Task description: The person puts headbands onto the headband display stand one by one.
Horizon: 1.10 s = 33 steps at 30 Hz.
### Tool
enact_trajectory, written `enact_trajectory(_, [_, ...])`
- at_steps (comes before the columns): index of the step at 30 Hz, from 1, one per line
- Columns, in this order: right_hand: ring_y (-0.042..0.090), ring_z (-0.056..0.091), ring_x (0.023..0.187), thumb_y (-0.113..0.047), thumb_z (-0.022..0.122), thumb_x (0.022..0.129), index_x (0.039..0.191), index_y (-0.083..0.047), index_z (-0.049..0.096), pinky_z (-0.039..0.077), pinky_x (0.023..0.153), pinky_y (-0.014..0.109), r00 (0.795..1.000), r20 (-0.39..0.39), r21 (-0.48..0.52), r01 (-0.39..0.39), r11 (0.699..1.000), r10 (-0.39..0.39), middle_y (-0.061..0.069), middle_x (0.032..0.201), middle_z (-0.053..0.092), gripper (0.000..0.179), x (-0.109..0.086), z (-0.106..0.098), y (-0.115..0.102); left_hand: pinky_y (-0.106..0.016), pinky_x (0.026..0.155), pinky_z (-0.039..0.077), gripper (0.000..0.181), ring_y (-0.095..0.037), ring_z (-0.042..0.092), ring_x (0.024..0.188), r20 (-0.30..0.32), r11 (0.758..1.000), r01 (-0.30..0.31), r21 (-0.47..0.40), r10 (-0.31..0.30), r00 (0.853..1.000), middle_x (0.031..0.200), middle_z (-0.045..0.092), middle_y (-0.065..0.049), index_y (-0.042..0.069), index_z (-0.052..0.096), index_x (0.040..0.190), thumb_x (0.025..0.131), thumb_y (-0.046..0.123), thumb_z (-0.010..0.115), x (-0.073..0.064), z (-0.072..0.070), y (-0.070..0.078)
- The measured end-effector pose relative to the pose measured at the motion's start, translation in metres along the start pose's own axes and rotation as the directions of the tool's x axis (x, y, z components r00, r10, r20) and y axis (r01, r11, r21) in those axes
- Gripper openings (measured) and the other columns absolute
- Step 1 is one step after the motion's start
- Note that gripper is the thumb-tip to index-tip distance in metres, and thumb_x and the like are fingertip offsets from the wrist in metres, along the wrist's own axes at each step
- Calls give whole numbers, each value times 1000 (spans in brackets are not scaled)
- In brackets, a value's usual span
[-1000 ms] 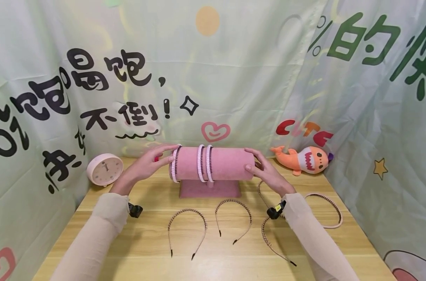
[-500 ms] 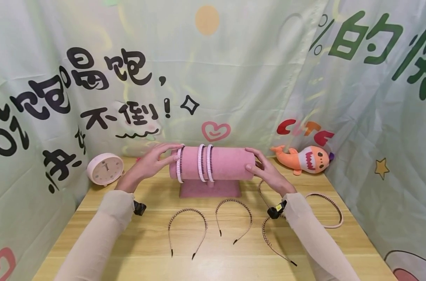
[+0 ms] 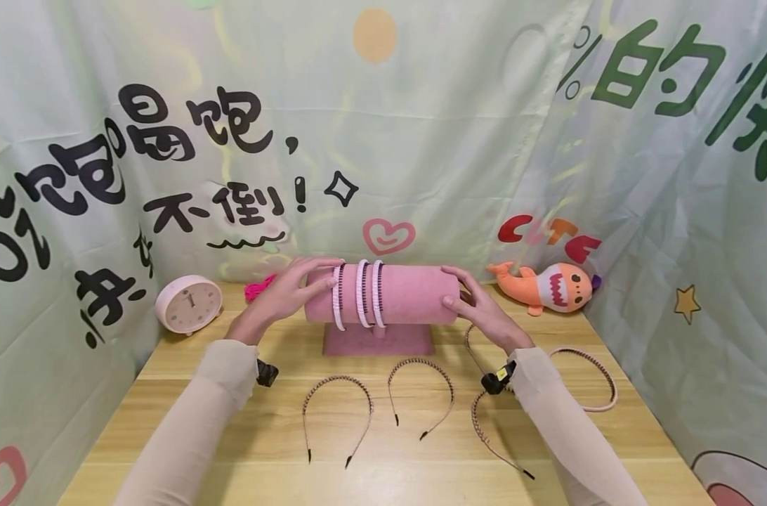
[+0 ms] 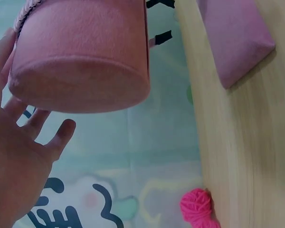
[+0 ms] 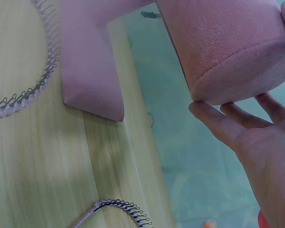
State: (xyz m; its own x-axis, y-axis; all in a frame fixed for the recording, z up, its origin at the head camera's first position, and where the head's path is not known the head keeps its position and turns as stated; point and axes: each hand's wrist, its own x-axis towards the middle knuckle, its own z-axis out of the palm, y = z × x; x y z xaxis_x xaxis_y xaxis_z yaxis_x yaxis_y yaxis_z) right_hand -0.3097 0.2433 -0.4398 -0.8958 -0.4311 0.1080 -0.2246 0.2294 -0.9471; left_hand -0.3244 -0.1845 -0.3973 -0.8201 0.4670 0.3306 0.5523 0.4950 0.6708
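A pink velvet display stand (image 3: 415, 295), a horizontal cylinder on a flat base, has three white braided headbands around its left half. My left hand (image 3: 285, 292) reaches over the stand's left end. Its extended thumb and index finger touch the leftmost headband (image 3: 338, 303), which sits just left of the middle headband (image 3: 362, 299) and the right one (image 3: 377, 299). At the other end my right hand (image 3: 484, 313) touches the cylinder, with fingertips at the top edge and the front. Straight fingers press the round end face (image 5: 249, 85) in the right wrist view.
Several headbands lie on the wooden table, including one (image 3: 337, 379) in front of the stand, another (image 3: 419, 362) beside it and one (image 3: 611, 383) by the right sleeve. A clock (image 3: 189, 304), pink yarn (image 3: 259, 287) and an orange plush toy (image 3: 554, 288) stand near the curtain.
My left hand has slid the leftmost headband rightward along the cylinder from its left end, closer to the other two. The pink yarn has come into view behind that hand. My right hand stays put.
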Motion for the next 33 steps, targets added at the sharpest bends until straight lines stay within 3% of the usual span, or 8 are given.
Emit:
enact_trajectory(10, [45,31,163,-35,61,112,168,-41,32,46,119,65,1000,-4,3,-3,1000,3,0,182,15,63,-1,1,-2,-62,130,28,42,-36,45,152,-23,999,-22,33,23,999,158,63,-5,19,66,151,110,27,68,7,10,9])
enact_trajectory(25, [45,31,163,-35,61,112,168,-40,31,45,119,66,1000,-3,13,0,1000,0,1,182,14,64,1,0,-2,-63,129,28,42,-36,44,151,-29,997,-47,63,49,998,158,63,-5,19,65,152,110,26,67,11,15,8])
enact_trajectory(28, [46,31,163,-34,61,112,168,-40,31,45,119,66,1000,-2,11,0,1000,0,1,182,14,64,1,0,-2,-62,129,29,44,-35,44,152,-30,997,-45,58,47,998,158,63,-4,19,64,153,110,28,67,11,15,8])
enact_trajectory(33, [45,30,163,-34,61,112,168,-40,31,45,119,66,1000,1,8,0,1000,0,-1,182,14,63,1,1,0,-61,131,29,46,-33,43,156,-56,999,-7,-33,5,998,161,59,-3,21,62,155,111,33,65,5,14,3])
